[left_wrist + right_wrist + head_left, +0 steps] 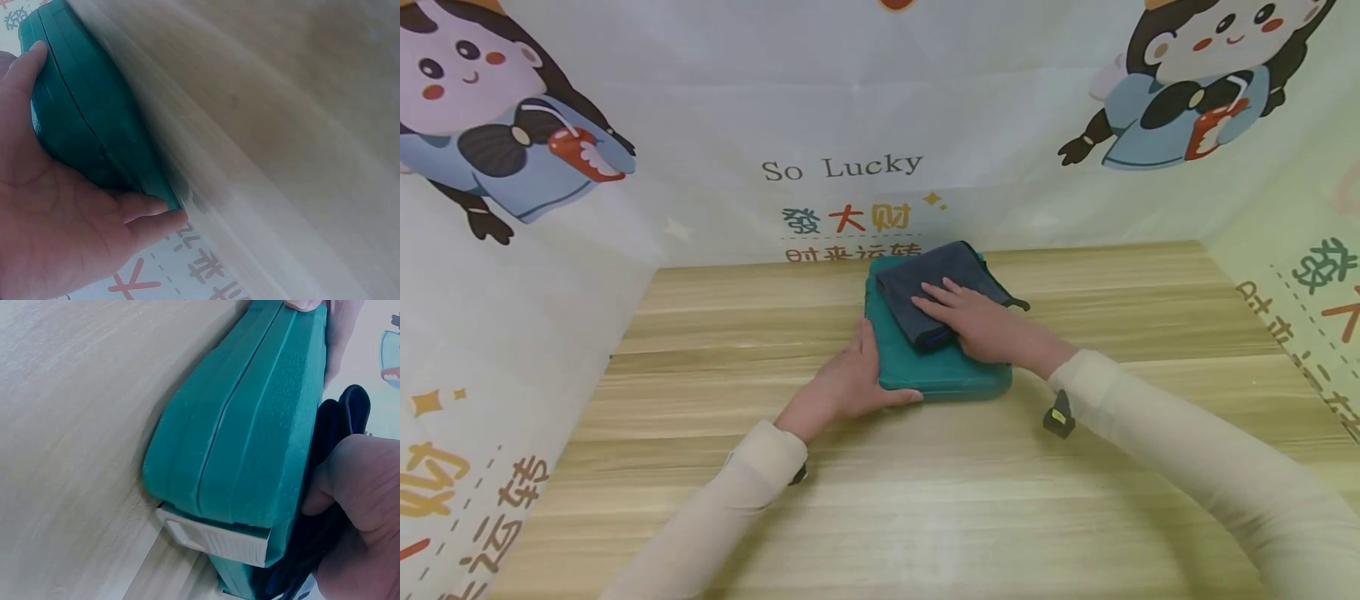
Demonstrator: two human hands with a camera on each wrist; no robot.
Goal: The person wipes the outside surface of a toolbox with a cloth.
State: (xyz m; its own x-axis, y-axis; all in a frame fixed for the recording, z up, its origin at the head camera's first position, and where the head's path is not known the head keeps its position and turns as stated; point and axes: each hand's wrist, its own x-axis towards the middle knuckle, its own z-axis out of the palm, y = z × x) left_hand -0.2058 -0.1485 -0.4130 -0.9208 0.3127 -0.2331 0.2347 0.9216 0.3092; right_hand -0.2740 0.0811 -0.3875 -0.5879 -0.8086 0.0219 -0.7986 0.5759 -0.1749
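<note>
A teal hard plastic case (891,350) with a seam round its sides lies flat at the back of the table. On its lid is a folded dark grey cloth (925,275) with black edging and a small loop. My left hand (850,375) braces the case's near left corner, thumb along the front side and fingers stretched along the left side. Spread fairly straight over the cloth, the fingers of my right hand (981,325) press it onto the lid. In the right wrist view, a pale latch (212,537) shows on the case's side, and the right thumb touches the cloth's edge.
The wood-grain table (880,500) extends around the case. A printed white sheet (850,108) hangs behind it and along both sides, with its lower edge close behind the case. A dark wrist device (1060,417) hangs below the right cuff.
</note>
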